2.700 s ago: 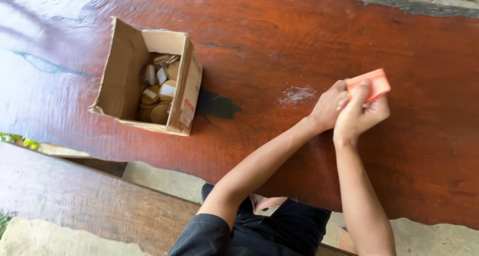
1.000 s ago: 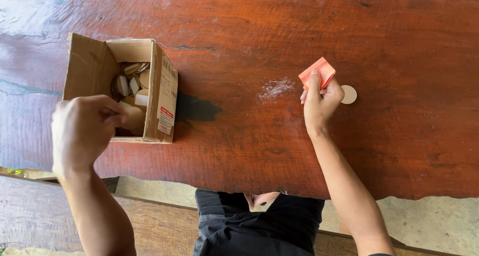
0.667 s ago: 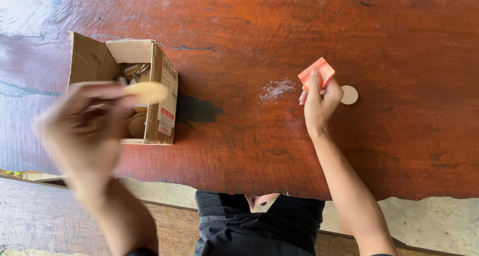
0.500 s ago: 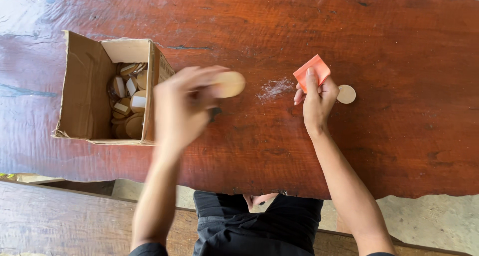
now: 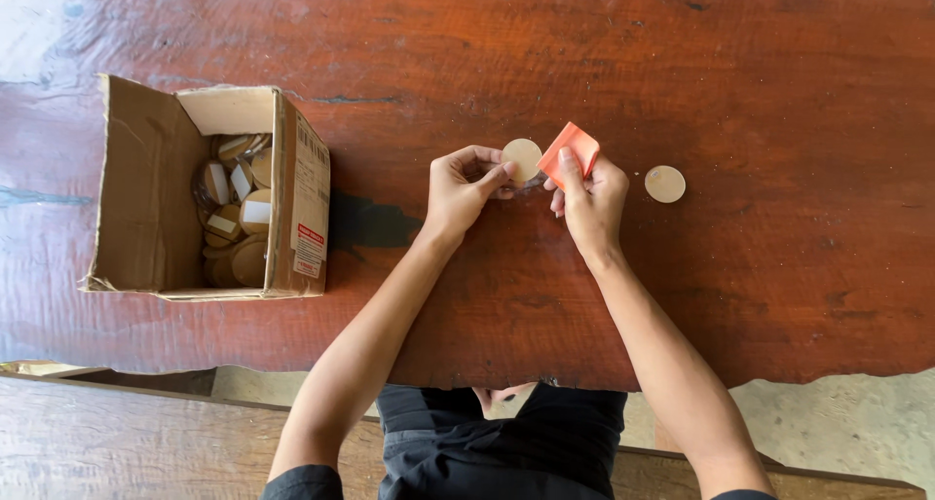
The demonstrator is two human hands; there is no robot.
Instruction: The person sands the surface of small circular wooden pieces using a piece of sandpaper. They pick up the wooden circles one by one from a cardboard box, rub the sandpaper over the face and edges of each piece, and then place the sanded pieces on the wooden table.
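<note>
**Disc Work at the Bench: Status and Markings**

Found the left hand point(image 5: 463, 184) closed on a round pale wooden disc point(image 5: 522, 159), pinched by its edge between thumb and fingertips, well to the right of the cardboard box point(image 5: 146, 198). Found the right hand point(image 5: 589, 198) closed on a folded orange abrasive sheet point(image 5: 570, 149), just beyond the disc on the side away from the box. Could not confirm contact between sheet and disc; recorded them as touching or very nearly so.

Judged progress as early:
- Counted one loose disc point(image 5: 665, 184) flat on the bench point(image 5: 487, 52), farther from the box than both hands, apart from them. Took it as done with, as a judgement only.
- Counted one disc in hand.
- Saw a heap of similar discs point(image 5: 239, 218) in the box, too many and too overlapped to count. Took these as the remainder.

Packages and labels:
- Recorded the box as brown, open-topped, lying near the left end of the bench.
- Noted a red-and-white rectangular label point(image 5: 310, 252) low on the box wall facing the hands, with dark barcode-like print point(image 5: 312, 149) above it on the same wall.
- Noted small white rectangular stickers point(image 5: 255, 211) on several discs inside the box.
- Found no signs elsewhere around the box.
</note>
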